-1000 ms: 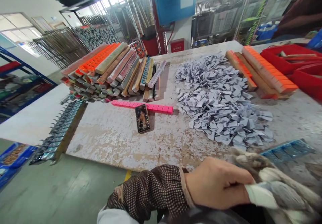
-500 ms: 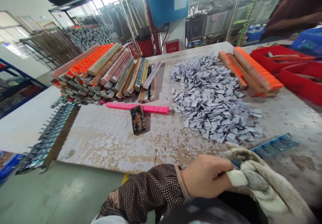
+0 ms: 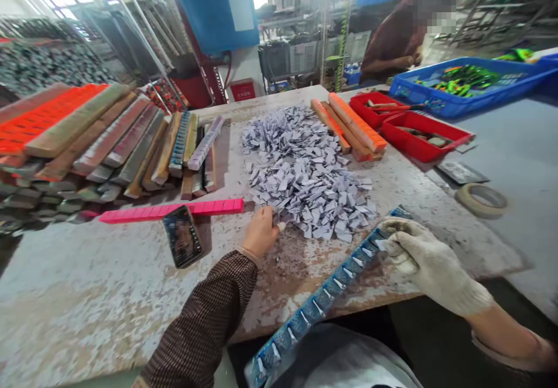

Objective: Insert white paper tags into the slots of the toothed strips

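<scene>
My left hand, bare with a white cover on one fingertip, is at the near left edge of a heap of small whitish-grey flat pieces. Its fingers are curled together, and whatever they hold is hidden. A long blue strip lies slanting across the table's front edge, its near end over my lap. White tapered pieces stick up in a row along it. My right hand, in a white work glove, closes around the strip's far end, with one white piece at its fingertips.
Left of the heap lie a phone, a pink strip and a stack of wooden bars. Orange-topped bars, red trays, a blue tray and a tape roll are rightward. A person sits beyond.
The view has swung right. My hands, together before, are now apart: the left has reached the heap, the right is at the strip's far end. The strip now shows along its length.
</scene>
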### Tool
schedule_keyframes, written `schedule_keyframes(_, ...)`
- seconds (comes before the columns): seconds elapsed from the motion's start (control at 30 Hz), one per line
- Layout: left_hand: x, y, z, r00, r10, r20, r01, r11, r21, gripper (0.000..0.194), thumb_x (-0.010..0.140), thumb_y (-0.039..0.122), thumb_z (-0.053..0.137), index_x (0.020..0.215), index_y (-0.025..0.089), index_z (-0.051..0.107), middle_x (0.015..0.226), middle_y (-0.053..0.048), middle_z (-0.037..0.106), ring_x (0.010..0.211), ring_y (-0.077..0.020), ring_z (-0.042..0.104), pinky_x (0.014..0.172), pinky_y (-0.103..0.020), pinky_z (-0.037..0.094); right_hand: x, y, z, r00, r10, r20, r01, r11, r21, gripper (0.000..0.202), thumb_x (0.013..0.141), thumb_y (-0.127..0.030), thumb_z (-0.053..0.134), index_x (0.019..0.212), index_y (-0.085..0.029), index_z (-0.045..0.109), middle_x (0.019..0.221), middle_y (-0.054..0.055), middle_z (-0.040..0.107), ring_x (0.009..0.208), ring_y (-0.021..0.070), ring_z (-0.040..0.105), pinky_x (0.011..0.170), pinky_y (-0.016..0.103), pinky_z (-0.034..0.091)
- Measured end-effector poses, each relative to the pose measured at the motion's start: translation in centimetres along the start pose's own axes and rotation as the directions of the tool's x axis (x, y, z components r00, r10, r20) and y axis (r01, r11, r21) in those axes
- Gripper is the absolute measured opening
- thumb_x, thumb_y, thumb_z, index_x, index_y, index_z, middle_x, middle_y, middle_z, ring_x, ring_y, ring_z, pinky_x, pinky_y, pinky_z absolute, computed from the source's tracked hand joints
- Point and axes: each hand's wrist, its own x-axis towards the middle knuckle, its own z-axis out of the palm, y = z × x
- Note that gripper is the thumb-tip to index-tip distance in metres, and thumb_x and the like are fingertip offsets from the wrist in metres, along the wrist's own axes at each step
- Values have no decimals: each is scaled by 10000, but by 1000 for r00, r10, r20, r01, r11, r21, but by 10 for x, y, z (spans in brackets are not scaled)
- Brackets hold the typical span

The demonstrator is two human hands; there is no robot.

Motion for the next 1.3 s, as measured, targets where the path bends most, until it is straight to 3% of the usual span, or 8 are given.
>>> schedule_keyframes(0.1,-1,-5,-1,999,25,25,-24,999,-44,214,827,132,643,1007,196,545,1045,-85,615,998,-258,614,913,-377,482,5,1,1,996,-85,24,88,981,-171,68,973,-205,555,948,-212,617,1273,156,632,1206,333,610,1007,528,541)
schedule_keyframes(0.27,-10,-5,-2,998,54,25,-50,989,-137,251,778,30,527,949,212,529,948,-38,577,892,-213,575,852,-335,461,20,-3,-4,964,-209,164,256,898,-358,146,990,-191,533,892,-166,639,1175,171,658,1139,328,620,1018,506,528)
schedule_keyframes(0.47,-25,-5,1,996,73,44,-55,944,-324,256,782,38,504,971,201,562,894,-19,611,838,-191,581,808,-313,446,36,-6,-3,928,-193,317,302,889,-343,280,999,-164,436,849,-149,672,1028,173,690,946,307,671,872,480,568)
schedule_keyframes(0.7,-41,4,2,995,79,66,-23,795,-606,211,886,240,569,1083,166,570,975,-54,664,891,-172,636,821,-295,504,26,5,10,943,-235,237,298,913,-279,204,973,-171,489,889,-176,675,1072,134,697,1043,271,666,990,465,550)
schedule_keyframes(0.9,-50,27,-7,982,81,168,112,466,-878,337,822,309,752,1084,168,593,968,-41,660,891,-154,621,827,-276,485,16,-21,24,955,-250,159,271,955,-123,190,975,-220,550,792,-206,598,1041,125,663,1079,289,632,1028,502,530)
schedule_keyframes(1.13,-69,70,-15,966,166,197,111,422,-900,268,834,263,739,1042,177,594,940,-30,629,837,-135,574,751,-246,472,28,-52,18,996,-88,-16,90,985,144,88,949,-319,626,963,-234,609,1235,138,644,1250,332,595,1048,530,523)
schedule_keyframes(1.2,-76,83,-15,958,199,205,99,442,-892,230,850,253,720,1034,176,604,946,-37,635,837,-136,577,754,-245,473,33,-68,26,999,-22,-34,31,957,290,126,985,-324,569,1066,-244,624,1235,128,656,1154,294,658,973,464,584)
schedule_keyframes(1.3,-87,96,-16,953,216,212,87,475,-875,213,867,261,698,1040,171,609,959,-47,649,831,-143,583,753,-253,475,36,-94,39,994,103,-25,-79,875,478,269,1062,-314,391,1241,-267,586,1024,84,714,795,210,722,647,321,634)
